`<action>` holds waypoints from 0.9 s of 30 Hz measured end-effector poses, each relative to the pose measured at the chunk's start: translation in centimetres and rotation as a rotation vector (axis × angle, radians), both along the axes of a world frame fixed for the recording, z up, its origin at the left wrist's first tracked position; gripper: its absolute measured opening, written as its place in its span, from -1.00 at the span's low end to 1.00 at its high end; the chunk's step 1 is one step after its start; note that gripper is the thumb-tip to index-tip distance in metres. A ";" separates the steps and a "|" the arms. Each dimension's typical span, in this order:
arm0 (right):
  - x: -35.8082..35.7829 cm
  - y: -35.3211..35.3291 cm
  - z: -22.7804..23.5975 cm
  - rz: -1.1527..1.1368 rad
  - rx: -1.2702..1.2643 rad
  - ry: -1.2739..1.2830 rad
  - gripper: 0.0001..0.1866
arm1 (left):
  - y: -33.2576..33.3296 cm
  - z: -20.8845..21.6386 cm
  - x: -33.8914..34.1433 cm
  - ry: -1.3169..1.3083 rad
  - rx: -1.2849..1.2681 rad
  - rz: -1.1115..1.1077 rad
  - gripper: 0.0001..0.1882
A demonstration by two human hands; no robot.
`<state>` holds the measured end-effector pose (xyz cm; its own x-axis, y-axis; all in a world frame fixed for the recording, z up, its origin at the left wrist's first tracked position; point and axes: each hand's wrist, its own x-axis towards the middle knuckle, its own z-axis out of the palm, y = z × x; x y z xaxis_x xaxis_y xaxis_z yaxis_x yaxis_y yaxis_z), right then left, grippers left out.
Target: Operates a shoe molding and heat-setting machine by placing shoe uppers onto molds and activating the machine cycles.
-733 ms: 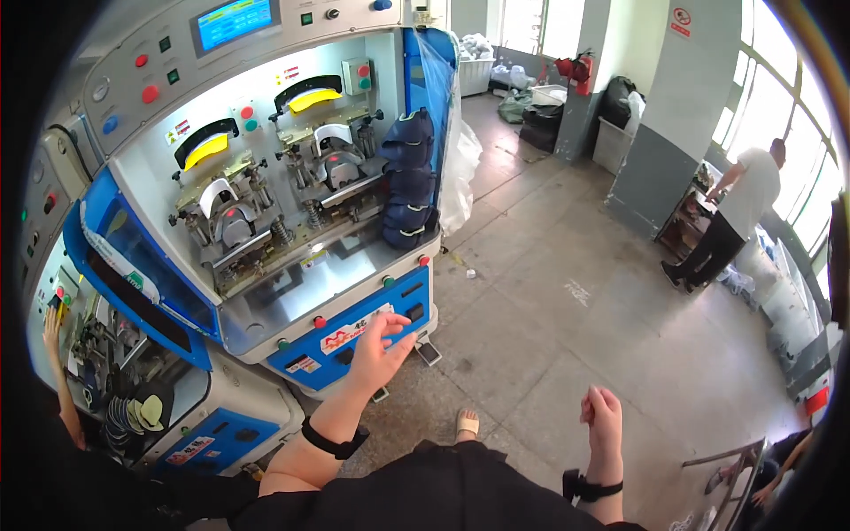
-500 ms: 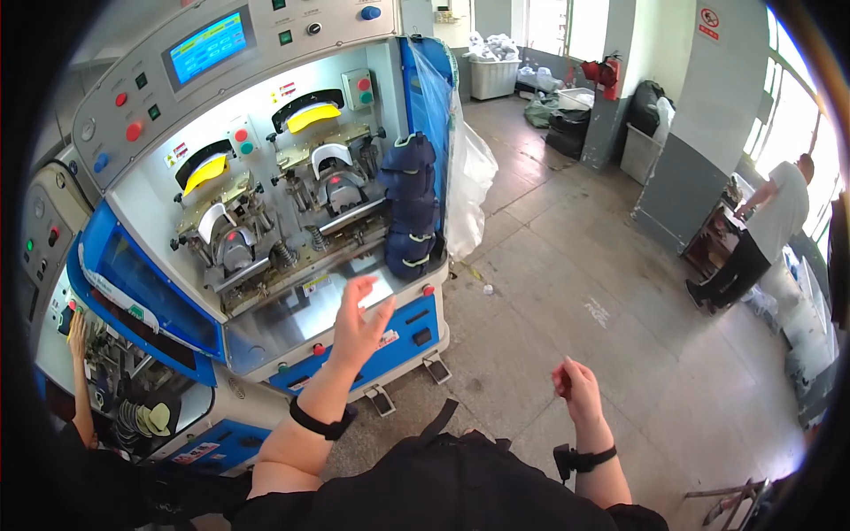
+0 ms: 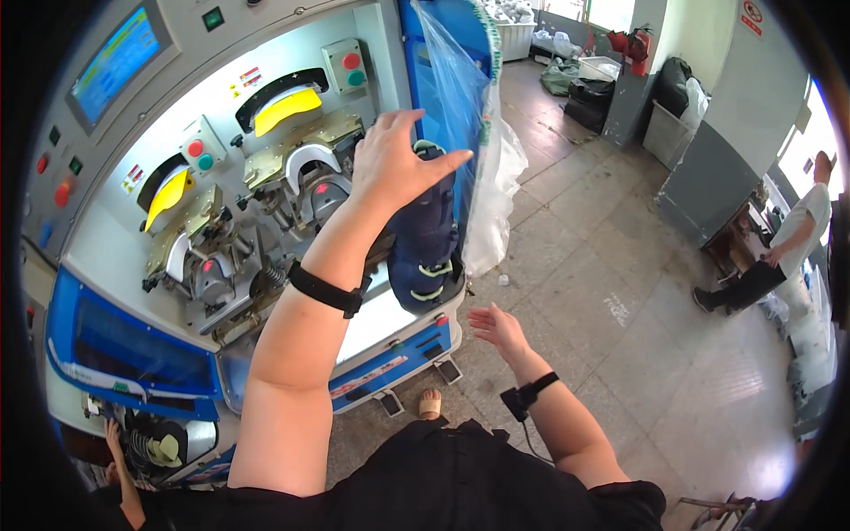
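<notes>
My left hand (image 3: 390, 165) reaches forward with thumb and fingers spread and nothing between them. It is beside the upper part of a stack of navy caps (image 3: 425, 232) with pale green edging, and covers some of it from view. Whether the thumb touches the stack is unclear. The caps stand at the right end of a lit pressing machine (image 3: 266, 190). My right hand (image 3: 498, 332) hangs lower, over the floor, fingers stretched out and holding nothing. Inside the machine are two curved metal moulds, the right one (image 3: 323, 196) and the left one (image 3: 212, 281), beneath yellow curved pads (image 3: 288, 111).
A blue door with clear plastic sheeting (image 3: 500, 199) borders the machine's right side. Foot pedals (image 3: 450, 370) stick out below. At lower left, another person's hand (image 3: 112, 440) is by light green caps (image 3: 162, 449). A person (image 3: 788, 239) stands far right. Bins stand at the back.
I have come closer to the machine. My left hand has risen and moved forward to the cap stack. My right hand has moved left and its fingers have straightened.
</notes>
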<state>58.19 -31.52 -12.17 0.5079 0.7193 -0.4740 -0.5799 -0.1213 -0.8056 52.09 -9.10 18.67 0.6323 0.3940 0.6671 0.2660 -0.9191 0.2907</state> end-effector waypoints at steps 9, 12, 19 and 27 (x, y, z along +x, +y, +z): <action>2.0 13.7 -3.7 -0.186 0.045 0.318 -0.46 | 6.3 -1.2 1.0 0.431 -0.288 -0.231 -0.40; 1.9 14.8 -2.4 -0.152 0.038 0.297 -0.42 | 7.4 -1.4 -1.5 0.412 -0.301 -0.394 -0.45; 1.9 17.7 -1.5 -0.065 0.142 0.402 -0.40 | 8.8 -2.6 -8.1 0.291 -0.421 -0.570 -0.38; 3.4 18.4 -2.7 0.029 0.277 0.459 -0.38 | 11.0 -7.8 -14.0 0.134 -0.626 -0.531 -0.10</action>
